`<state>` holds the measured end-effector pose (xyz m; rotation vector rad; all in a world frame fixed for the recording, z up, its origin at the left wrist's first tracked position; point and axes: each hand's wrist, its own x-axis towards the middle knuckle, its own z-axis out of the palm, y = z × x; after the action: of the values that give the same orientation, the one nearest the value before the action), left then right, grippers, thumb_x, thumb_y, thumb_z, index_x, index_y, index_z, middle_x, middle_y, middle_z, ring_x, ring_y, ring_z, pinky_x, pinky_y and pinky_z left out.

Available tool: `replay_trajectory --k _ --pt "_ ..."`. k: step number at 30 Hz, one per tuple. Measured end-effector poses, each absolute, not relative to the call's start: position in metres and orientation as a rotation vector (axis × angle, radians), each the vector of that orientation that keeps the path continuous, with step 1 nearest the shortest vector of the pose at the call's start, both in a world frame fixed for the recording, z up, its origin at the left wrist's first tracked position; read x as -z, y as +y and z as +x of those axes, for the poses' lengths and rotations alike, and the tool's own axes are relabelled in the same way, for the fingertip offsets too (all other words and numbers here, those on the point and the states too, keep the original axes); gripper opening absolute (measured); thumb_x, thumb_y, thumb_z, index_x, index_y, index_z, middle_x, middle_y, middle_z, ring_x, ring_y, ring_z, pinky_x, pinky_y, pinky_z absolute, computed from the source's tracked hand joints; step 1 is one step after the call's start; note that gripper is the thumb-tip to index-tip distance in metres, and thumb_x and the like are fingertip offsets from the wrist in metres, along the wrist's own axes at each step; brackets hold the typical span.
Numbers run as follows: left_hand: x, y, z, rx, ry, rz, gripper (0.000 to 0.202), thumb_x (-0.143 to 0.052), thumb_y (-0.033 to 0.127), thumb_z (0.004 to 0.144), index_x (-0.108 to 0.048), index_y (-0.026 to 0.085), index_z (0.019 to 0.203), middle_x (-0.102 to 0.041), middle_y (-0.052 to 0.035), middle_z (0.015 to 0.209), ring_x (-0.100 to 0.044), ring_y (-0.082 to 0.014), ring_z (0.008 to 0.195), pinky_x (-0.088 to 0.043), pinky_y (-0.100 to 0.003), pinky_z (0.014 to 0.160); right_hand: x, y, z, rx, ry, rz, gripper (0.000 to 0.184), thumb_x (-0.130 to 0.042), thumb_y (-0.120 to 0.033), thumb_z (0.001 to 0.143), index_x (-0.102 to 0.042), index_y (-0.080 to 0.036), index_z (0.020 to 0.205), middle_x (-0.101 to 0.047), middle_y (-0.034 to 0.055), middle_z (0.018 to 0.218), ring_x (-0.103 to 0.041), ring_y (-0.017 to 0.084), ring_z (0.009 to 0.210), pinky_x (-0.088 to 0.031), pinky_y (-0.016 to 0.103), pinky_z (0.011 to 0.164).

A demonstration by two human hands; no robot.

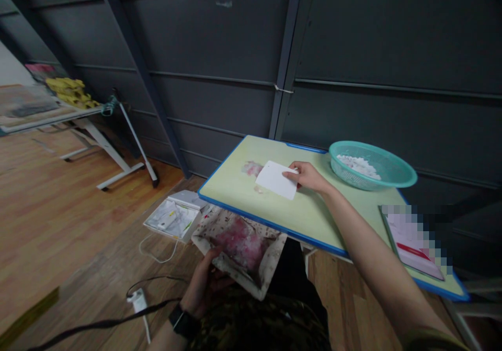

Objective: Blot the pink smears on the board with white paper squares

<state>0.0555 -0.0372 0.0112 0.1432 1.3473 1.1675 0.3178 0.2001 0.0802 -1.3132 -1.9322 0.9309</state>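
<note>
My right hand (308,177) pinches the edge of a flat white card (277,179) with rounded corners, held over the pale yellow tabletop (235,162). Left of the card, a pinkish-grey smudge of residue (251,168) marks the surface, with a smaller brownish spot below it. Under the table's near edge, my left hand (209,275) grips the rim of a shallow whitish tray (243,244), stained pink and speckled inside. The left thumb lies over the rim; the other fingers are partly hidden beneath.
A turquoise mesh basket (400,170) with white pieces stands at the tabletop's back right. Nearer lies a tablet (411,246), partly blurred out. On the left floor are an open white box (172,217), cables and a power strip (139,301). Dark panels (212,37) rise behind.
</note>
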Motion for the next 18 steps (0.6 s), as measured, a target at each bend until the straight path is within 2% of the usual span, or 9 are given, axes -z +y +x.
replay_trajectory --k 3,9,14,18 --pt "-0.016 -0.038 0.059 -1.165 1.335 0.184 0.022 -0.066 0.032 0.076 -0.061 0.017 0.091 -0.067 -0.0019 0.07 -0.062 -0.0147 0.054 -0.059 -0.032 0.061 -0.081 0.192 0.308 -1.049 -1.948 -1.255 0.03 -0.066 -0.043 0.072 -0.056 -0.015 0.076 -0.058 -0.0002 0.054 -0.051 0.01 0.041 -0.036 0.019 0.036" --pt "-0.02 -0.035 0.058 -1.147 1.329 0.195 0.023 -0.063 0.031 0.079 -0.059 0.017 0.096 -0.066 -0.0023 0.071 -0.061 -0.0156 0.054 -0.058 -0.032 0.057 -0.078 0.168 0.277 -1.262 -2.002 -1.077 0.033 -0.068 -0.046 0.07 -0.054 -0.016 0.073 -0.055 -0.0028 0.055 -0.049 0.008 0.041 -0.034 0.018 0.036" --pt "-0.016 -0.031 0.052 -1.152 1.336 0.18 0.024 -0.065 0.029 0.077 -0.058 0.019 0.097 -0.066 -0.0023 0.074 -0.062 -0.0162 0.057 -0.059 -0.034 0.059 -0.078 0.158 0.262 -1.405 -2.009 -0.99 0.035 -0.069 -0.047 0.069 -0.06 -0.014 0.076 -0.057 -0.0019 0.058 -0.049 0.008 0.044 -0.036 0.019 0.039" --pt "-0.016 -0.031 0.05 -1.133 1.314 0.156 0.026 -0.065 0.028 0.076 -0.058 0.02 0.1 -0.065 -0.0012 0.075 -0.063 -0.0157 0.058 -0.059 -0.034 0.06 -0.081 0.173 0.275 -1.235 -1.808 -1.043 0.045 -0.068 -0.053 0.068 -0.067 -0.012 0.087 -0.063 0.0022 0.065 -0.05 0.011 0.048 -0.038 0.023 0.042"
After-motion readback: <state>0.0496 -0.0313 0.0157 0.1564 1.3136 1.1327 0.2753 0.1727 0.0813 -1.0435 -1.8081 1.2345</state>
